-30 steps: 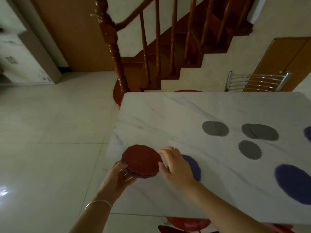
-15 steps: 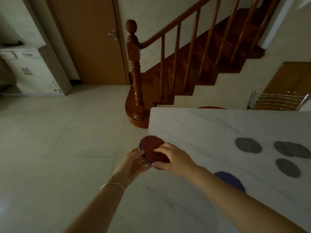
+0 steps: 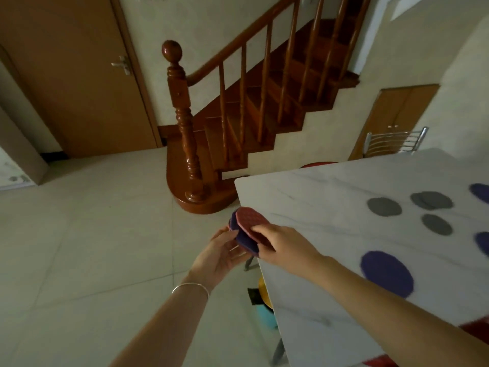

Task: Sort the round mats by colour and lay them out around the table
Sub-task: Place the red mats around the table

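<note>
Door [image 3: 79, 75] upper left of frame, staircase [image 3: 264, 102] top centre, neither relevant to the task.

Change vs a second ago: the stack of mats [image 3: 247, 229] has come off the worktop [image 3: 317, 260] and is now held in the air just past its left edge, centre frame. It has also tipped from flat to roughly on edge, and the layers are fanning apart. Judgement: person is done with that spot and is peeling the next mat off to sort by colour, probably while moving along the worktop.

Left hand [image 3: 219, 256], centre frame: cradles the stack from below and behind, fingers curled round the lower edge. Bracelet [image 3: 190, 287] on that wrist.

Right hand [image 3: 283, 247], just right of the stack: fingers pinch the front red mat [image 3: 251, 219], thumb side hidden. A purple mat [image 3: 242, 238] shows directly behind the red one. How many more sit in the stack is not readable.

Right half of frame, already laid flat on the worktop:
- purple mat near the front edge [image 3: 386, 274], well apart from the hands
- three or four grey mats [image 3: 383, 206] in a loose cluster further back, two of them overlapping
- two more purple mats [image 3: 480, 192] cut by the right frame edge

No red mat on the worktop in view yet, so red likely still needs its own spots. Chair [image 3: 394, 141] behind the far edge.
</note>
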`<control>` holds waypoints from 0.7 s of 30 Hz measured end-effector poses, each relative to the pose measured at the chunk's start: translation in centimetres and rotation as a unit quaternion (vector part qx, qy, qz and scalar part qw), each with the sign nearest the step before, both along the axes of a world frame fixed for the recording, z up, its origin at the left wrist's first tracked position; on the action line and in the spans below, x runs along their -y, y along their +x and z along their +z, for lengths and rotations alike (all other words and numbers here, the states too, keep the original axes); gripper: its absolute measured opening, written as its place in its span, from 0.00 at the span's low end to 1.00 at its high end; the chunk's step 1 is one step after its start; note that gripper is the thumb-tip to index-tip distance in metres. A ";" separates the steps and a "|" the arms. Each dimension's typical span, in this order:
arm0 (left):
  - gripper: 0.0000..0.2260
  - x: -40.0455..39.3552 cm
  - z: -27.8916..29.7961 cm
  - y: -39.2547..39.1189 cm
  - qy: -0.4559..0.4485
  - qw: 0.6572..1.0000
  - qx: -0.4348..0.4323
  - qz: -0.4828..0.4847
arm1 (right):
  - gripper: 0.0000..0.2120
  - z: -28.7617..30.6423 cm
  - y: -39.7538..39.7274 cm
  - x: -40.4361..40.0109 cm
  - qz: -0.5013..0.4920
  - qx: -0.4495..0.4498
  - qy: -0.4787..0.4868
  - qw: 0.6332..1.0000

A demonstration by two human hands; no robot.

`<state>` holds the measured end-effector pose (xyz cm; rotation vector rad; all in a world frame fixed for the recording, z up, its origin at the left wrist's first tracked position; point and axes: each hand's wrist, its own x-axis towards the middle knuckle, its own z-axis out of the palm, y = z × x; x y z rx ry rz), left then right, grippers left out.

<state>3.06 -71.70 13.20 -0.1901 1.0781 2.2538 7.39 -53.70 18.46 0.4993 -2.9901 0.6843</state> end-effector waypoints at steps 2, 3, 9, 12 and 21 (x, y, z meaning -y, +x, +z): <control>0.17 -0.4 -0.5 -1.4 0.002 1.000 0.013 -0.013 | 0.18 -0.6 -0.7 0.1 -0.022 -0.008 0.024 0.999; 0.17 -0.7 -0.8 -2.2 0.000 1.000 0.019 -0.018 | 0.18 -1.0 -1.2 0.1 -0.037 -0.007 0.033 0.999; 0.16 -2.2 -2.5 -8.3 -0.028 0.997 0.064 -0.023 | 0.25 -4.1 -5.5 -2.0 -0.086 -0.013 0.065 0.994; 0.16 -2.5 -3.1 -12.3 -0.055 0.995 0.084 -0.029 | 0.24 -5.9 -8.9 -4.0 -0.123 -0.022 0.063 0.990; 0.18 -3.2 -1.5 -24.5 -0.119 0.986 0.083 -0.077 | 0.21 -8.8 -13.8 -9.7 -0.295 0.031 0.081 0.951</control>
